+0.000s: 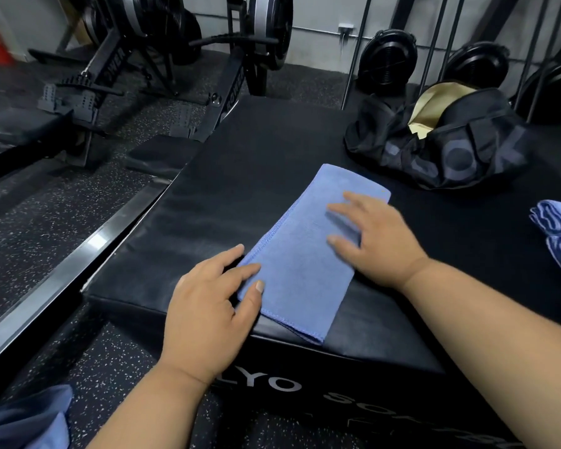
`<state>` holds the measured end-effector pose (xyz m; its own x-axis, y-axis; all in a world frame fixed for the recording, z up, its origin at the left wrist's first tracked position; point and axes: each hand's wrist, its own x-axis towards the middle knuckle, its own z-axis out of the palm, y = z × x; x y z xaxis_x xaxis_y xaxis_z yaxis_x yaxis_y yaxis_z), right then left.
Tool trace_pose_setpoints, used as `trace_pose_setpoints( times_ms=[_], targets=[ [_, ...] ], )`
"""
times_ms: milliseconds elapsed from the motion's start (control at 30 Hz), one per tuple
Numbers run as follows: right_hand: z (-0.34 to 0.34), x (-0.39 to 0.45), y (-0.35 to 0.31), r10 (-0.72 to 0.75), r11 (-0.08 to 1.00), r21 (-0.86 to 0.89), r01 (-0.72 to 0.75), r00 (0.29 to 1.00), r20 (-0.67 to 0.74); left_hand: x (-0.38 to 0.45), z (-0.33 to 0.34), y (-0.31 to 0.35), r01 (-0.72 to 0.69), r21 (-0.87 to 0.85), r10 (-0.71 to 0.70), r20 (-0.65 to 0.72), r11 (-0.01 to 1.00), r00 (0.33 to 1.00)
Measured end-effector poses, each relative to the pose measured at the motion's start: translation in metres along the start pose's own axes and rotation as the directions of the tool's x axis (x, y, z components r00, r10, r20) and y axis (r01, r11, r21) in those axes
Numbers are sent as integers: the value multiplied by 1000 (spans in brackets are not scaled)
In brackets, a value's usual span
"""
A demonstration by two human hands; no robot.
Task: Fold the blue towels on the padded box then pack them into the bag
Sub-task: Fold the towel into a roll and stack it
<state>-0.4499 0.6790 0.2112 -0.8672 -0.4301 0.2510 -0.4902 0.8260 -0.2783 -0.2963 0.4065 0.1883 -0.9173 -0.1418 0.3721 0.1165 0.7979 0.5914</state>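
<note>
**Both hands flat on a folded blue towel**

A blue towel [308, 254], folded into a long strip, lay slantwise on the black padded box [214, 196], its near end reaching the box's front edge. The left hand [208, 306] rested at the strip's near left edge, fingers fairly straight and a little apart, thumb and forefinger tips lying on the cloth. The right hand [370, 234] pressed flat on the strip's right side, fingers straight and spread. Neither hand gripped anything.

At the far right of the box sat a black bag [450, 147], unzipped, its pale lining showing at the mouth. A stack of folded blue towels [557, 234] lay at the right edge of the view, well apart from the strip. Rowing machines [162, 59] stood on the speckled floor [46, 222] behind the box
</note>
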Motion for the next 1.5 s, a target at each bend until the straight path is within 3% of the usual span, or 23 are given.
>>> trace_pose_setpoints(
  times_ms=[100,200,300,400,567,767,867,1000,1133,1233,1367,1500],
  targets=[
    [-2,-43,-28,-142,987,-55,150,982,124,1,0,2,6,5,-6,-4,1000,1000],
    [-10,-83,-56,-144,981,-77,177,936,321,1,0,2,7,6,-7,19,1000,1000],
    [-12,-122,-80,-191,969,-72,236,903,385,-1,-3,2,22,-4,-22,46,1000,999],
    [-5,-140,-92,-202,974,-30,225,918,341,-4,-8,4,21,-39,-18,83,999,996],
    [11,-137,-91,-194,977,-78,198,979,62,-7,-16,7,26,-63,-16,150,998,988],
    [18,-135,-90,-210,966,-161,203,977,-29,-11,-21,7,6,-16,-2,234,1000,972],
    [11,-130,-89,-116,992,27,120,988,-103,-11,-23,7,1,-17,3,254,1000,967],
    [-13,-134,-82,-87,980,174,95,995,-55,-17,-25,12,-40,-44,51,287,998,957],
    [-45,-156,-77,163,916,376,-138,986,-34,-24,-29,27,-107,-97,130,274,990,953],
    [-63,-170,-74,254,866,449,-222,967,-10,-29,-33,43,-139,-124,172,319,983,932],
    [-70,-183,-68,347,743,593,-310,936,55,-42,-35,59,-45,-219,125,368,975,922],
    [-67,-179,-65,397,663,665,-345,914,78,-47,-35,65,165,-364,21,457,917,889]
  ],
)
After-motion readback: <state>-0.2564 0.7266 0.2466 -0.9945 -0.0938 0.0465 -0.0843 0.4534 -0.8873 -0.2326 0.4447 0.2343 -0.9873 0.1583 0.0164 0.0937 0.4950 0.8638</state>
